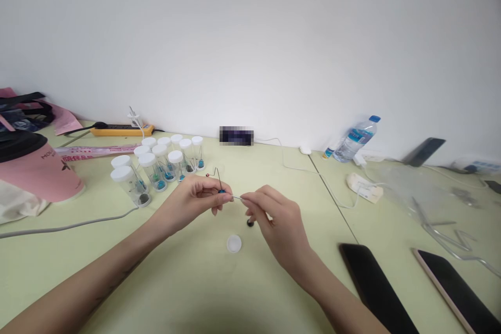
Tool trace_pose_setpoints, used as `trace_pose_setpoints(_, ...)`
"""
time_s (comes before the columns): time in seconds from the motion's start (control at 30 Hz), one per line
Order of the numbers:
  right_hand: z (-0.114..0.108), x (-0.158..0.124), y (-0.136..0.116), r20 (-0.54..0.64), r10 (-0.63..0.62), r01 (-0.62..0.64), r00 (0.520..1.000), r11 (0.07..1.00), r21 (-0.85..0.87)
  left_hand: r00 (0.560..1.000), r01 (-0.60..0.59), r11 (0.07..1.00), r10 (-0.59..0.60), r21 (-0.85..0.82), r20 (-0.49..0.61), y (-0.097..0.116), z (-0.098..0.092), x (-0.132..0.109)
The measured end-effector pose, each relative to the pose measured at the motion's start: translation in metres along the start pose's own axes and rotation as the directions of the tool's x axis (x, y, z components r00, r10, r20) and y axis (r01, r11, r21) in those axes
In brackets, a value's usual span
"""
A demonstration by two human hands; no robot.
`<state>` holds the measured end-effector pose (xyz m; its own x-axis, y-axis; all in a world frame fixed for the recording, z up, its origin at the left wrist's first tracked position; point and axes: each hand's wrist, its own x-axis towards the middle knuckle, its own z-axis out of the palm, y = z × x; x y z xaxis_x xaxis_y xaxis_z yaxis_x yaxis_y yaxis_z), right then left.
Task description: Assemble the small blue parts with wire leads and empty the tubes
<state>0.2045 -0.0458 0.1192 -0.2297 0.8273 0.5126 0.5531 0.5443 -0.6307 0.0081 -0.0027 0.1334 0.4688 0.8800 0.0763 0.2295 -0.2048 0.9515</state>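
My left hand [199, 195] pinches a small blue piece [222, 191] between thumb and fingers. A thin dark wire [219, 177] rises from this piece and bends at the top, with a small red bit near its far end. Opposite it, my right hand [274, 214] is closed on a thin metal rod [237, 198] that spans the short gap between both sets of fingertips. Whether the rod joins the blue piece is hidden. A small black round thing [250, 223] shows beneath my right fingers. Below the hands lies a round white cap [234, 243].
Several clear tubes with white lids [146, 167] stand left, holding small blue or dark pieces with wires. A pink cup [43, 167], power strip [121, 130], water bottle [357, 140], white charger [364, 188], bent metal tubing [446, 240] and two phones [376, 282] surround the work area.
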Motion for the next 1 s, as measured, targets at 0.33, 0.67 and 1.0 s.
trace_pose_setpoints(0.33, -0.004, 0.004, -0.003, 0.066, 0.041, -0.048, 0.997, 0.992, 0.116, 1.000, 0.012, 1.000, -0.012, -0.022, 0.016, -0.001, -0.003, 0.002)
trace_pose_setpoints(0.67, -0.007, -0.002, 0.012, 0.146, -0.365, 0.394, 0.919, 0.851, -0.347, 0.996, 0.049, 0.995, -0.043, -0.084, 0.072, -0.005, -0.001, 0.003)
trace_pose_setpoints(1.0, -0.006, 0.002, 0.008, 0.128, -0.465, 0.434, 0.876, 0.644, -0.630, 0.996, 0.064, 0.996, -0.059, -0.065, 0.072, -0.005, -0.004, 0.004)
